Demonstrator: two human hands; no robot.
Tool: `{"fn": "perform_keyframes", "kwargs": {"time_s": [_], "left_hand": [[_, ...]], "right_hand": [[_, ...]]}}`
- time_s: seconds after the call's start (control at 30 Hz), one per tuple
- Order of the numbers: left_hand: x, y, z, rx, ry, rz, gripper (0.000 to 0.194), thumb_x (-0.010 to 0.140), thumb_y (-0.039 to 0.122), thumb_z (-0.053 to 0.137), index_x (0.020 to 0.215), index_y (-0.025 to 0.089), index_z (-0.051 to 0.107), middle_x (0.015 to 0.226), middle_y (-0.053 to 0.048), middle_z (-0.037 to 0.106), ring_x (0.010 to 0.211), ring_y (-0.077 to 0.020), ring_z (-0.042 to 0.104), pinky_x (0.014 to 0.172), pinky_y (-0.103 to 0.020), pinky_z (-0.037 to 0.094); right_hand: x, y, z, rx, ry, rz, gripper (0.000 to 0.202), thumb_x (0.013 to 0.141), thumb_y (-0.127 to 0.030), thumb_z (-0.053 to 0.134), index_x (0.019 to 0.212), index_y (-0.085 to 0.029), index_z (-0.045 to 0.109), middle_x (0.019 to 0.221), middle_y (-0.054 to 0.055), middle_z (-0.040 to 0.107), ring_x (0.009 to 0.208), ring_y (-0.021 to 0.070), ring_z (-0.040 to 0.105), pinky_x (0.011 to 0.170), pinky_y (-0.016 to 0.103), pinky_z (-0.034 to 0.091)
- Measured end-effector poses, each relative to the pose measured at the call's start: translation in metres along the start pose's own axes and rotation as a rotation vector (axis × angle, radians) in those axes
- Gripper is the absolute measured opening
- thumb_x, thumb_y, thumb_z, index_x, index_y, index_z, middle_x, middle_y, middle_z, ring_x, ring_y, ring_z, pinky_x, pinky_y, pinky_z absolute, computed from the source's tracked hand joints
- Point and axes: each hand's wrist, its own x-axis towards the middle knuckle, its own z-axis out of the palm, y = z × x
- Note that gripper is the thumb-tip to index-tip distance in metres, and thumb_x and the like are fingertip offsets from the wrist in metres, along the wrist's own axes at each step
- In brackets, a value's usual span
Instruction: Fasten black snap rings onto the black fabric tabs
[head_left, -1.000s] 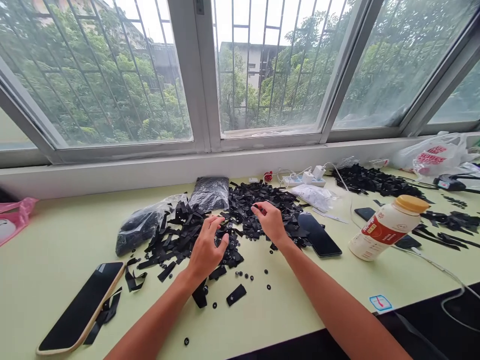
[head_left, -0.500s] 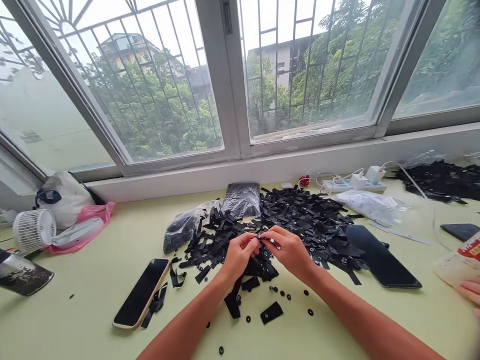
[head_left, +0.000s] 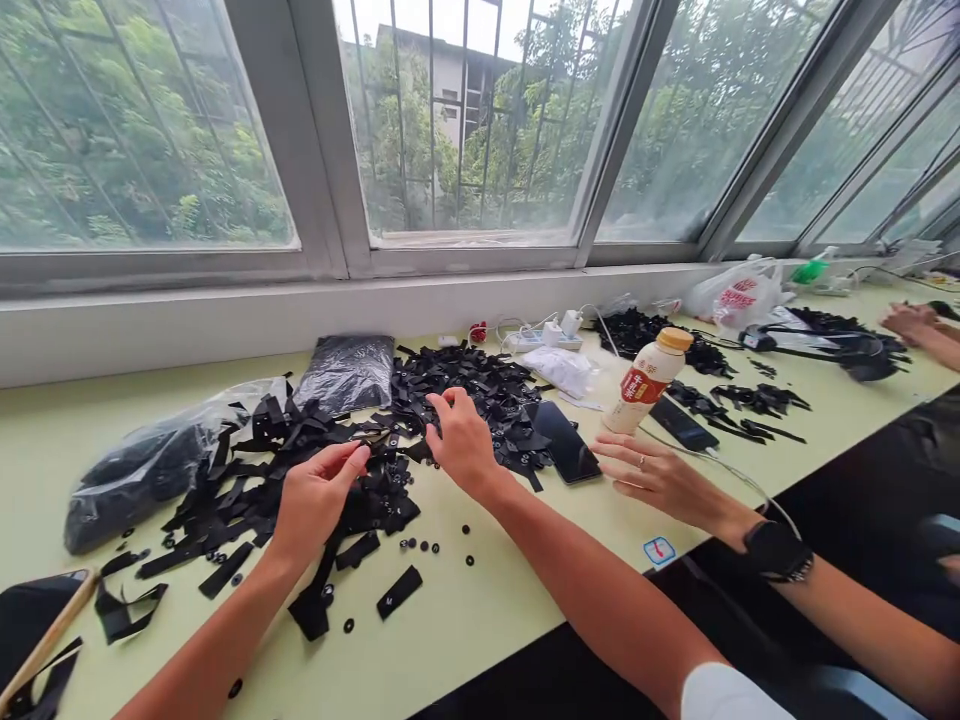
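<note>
My left hand point(head_left: 319, 500) is pinched at the edge of the left pile of black fabric strips point(head_left: 277, 430); what its fingertips hold is too small to name. To its right, my right hand point(head_left: 461, 440) is raised beside the right pile of black strips point(head_left: 487, 385), its fingers apart and bent, with nothing seen in them. Small black round pieces point(head_left: 424, 547) and a single strip point(head_left: 400, 591) lie on the pale green table in front of the hands.
Another person's hand point(head_left: 660, 480) is beside a bottle with a yellow cap point(head_left: 646, 380). A dark phone point(head_left: 564, 442) lies right of the pile. Plastic bags point(head_left: 349, 372) stand behind, and a second phone point(head_left: 37, 620) lies at lower left. Farther right are headphones point(head_left: 825, 345).
The view has turned to the right. My right hand has come away from my left hand and opened, while my left hand stays pinched. More of the other person's hand and the bottle now show.
</note>
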Motion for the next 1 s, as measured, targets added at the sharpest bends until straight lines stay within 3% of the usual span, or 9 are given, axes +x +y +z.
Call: {"fn": "perform_keyframes", "kwargs": {"time_s": [0.07, 0.2, 0.3, 0.5, 0.67, 0.77, 0.87, 1.0], "left_hand": [[-0.002, 0.000, 0.000, 0.030, -0.022, 0.022, 0.044, 0.078, 0.055, 0.073, 0.098, 0.016, 0.076, 0.079, -0.004, 0.073, 0.071, -0.0201, 0.064, 0.067, -0.028, 0.048], [-0.005, -0.002, 0.002, 0.042, -0.101, 0.057, 0.043, 0.081, 0.058, 0.068, 0.096, 0.017, 0.073, 0.077, -0.003, 0.070, 0.065, -0.0177, 0.059, 0.058, -0.025, 0.043], [-0.005, -0.003, 0.002, 0.023, -0.127, 0.055, 0.042, 0.084, 0.058, 0.065, 0.092, 0.017, 0.070, 0.072, -0.001, 0.065, 0.064, -0.0157, 0.053, 0.057, -0.024, 0.041], [-0.001, -0.002, 0.002, -0.028, -0.207, 0.062, 0.045, 0.087, 0.060, 0.061, 0.077, 0.016, 0.065, 0.063, 0.001, 0.053, 0.060, -0.0132, 0.046, 0.056, -0.023, 0.037], [-0.004, 0.004, 0.000, 0.026, -0.201, 0.104, 0.041, 0.088, 0.056, 0.061, 0.078, 0.017, 0.064, 0.063, 0.002, 0.053, 0.058, -0.0124, 0.045, 0.055, -0.023, 0.036], [-0.009, 0.011, 0.001, 0.071, -0.172, 0.201, 0.033, 0.091, 0.048, 0.060, 0.080, 0.018, 0.063, 0.073, 0.001, 0.058, 0.064, -0.0128, 0.049, 0.060, -0.023, 0.040], [-0.012, 0.012, 0.003, 0.082, -0.198, 0.301, 0.026, 0.093, 0.041, 0.058, 0.083, 0.018, 0.064, 0.086, -0.003, 0.063, 0.077, -0.0152, 0.056, 0.067, -0.023, 0.044], [-0.013, 0.008, 0.005, 0.147, -0.285, 0.282, 0.022, 0.091, 0.039, 0.060, 0.085, 0.018, 0.065, 0.078, -0.002, 0.062, 0.070, -0.0143, 0.054, 0.064, -0.024, 0.043]], "right_hand": [[-0.001, -0.005, -0.002, 0.126, -0.031, -0.042, 0.031, 0.094, -0.026, 0.058, 0.124, -0.022, 0.065, 0.114, 0.010, 0.063, 0.101, 0.0207, 0.061, 0.082, 0.030, 0.050], [-0.011, -0.024, 0.006, 0.468, -0.267, -0.187, 0.024, 0.099, -0.034, 0.053, 0.101, -0.021, 0.073, 0.088, 0.003, 0.068, 0.078, 0.0140, 0.061, 0.073, 0.025, 0.046], [-0.017, -0.030, 0.015, 0.618, -0.329, -0.171, 0.021, 0.096, -0.034, 0.058, 0.099, -0.020, 0.073, 0.084, 0.002, 0.069, 0.072, 0.0132, 0.057, 0.068, 0.025, 0.043], [-0.013, -0.025, 0.016, 0.799, -0.324, 0.035, 0.020, 0.092, -0.034, 0.060, 0.089, -0.019, 0.072, 0.079, 0.001, 0.068, 0.069, 0.0135, 0.057, 0.065, 0.025, 0.042], [-0.008, -0.023, 0.011, 0.960, -0.277, 0.250, 0.030, 0.090, -0.040, 0.056, 0.069, -0.019, 0.057, 0.063, -0.003, 0.052, 0.058, 0.0102, 0.043, 0.056, 0.024, 0.034], [-0.009, -0.026, 0.010, 1.166, -0.370, 0.398, 0.031, 0.084, -0.039, 0.060, 0.063, -0.020, 0.046, 0.058, -0.006, 0.043, 0.050, 0.0083, 0.034, 0.048, 0.024, 0.026], [-0.008, -0.029, 0.008, 1.360, -0.449, 0.569, 0.029, 0.077, -0.037, 0.063, 0.062, -0.020, 0.044, 0.057, -0.005, 0.044, 0.047, 0.0076, 0.035, 0.045, 0.024, 0.022], [-0.006, -0.028, 0.005, 1.473, -0.545, 0.734, 0.027, 0.073, -0.038, 0.068, 0.064, -0.018, 0.051, 0.059, -0.003, 0.051, 0.047, 0.0082, 0.039, 0.043, 0.024, 0.023]]}}
